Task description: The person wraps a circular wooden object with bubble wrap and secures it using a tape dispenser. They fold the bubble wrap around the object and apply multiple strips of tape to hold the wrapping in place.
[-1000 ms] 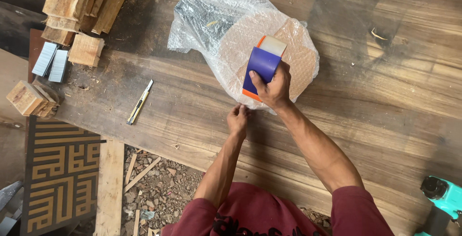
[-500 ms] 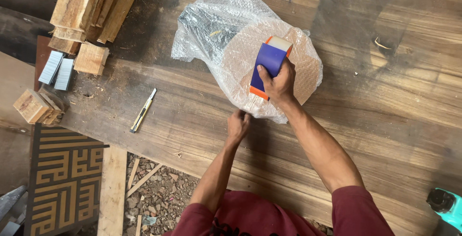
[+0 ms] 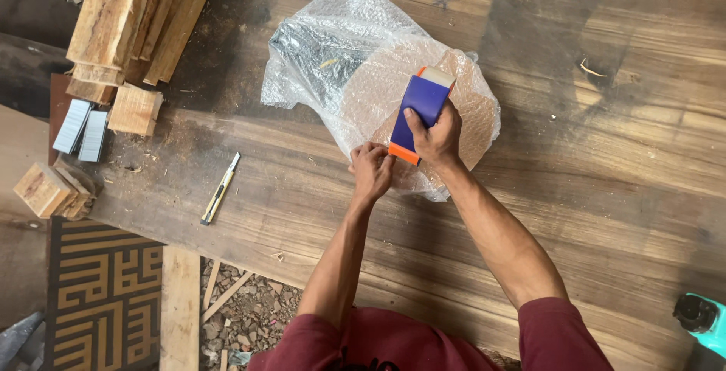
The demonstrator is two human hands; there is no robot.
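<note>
Left hand (image 3: 372,170) has risen, pinching bubble wrap (image 3: 355,76); right hand (image 3: 435,138) grips tape dispenser (image 3: 420,110), clear tabletop (image 3: 605,152) rightward.

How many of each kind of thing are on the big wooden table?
Bubble-wrapped round bundle: 1
Blue and orange tape dispenser, in the right hand: 1
Utility knife: 1
Grey staple strips: 2
Stack of wooden planks: 1
Total: 6
The left hand touches the wrap.
</note>
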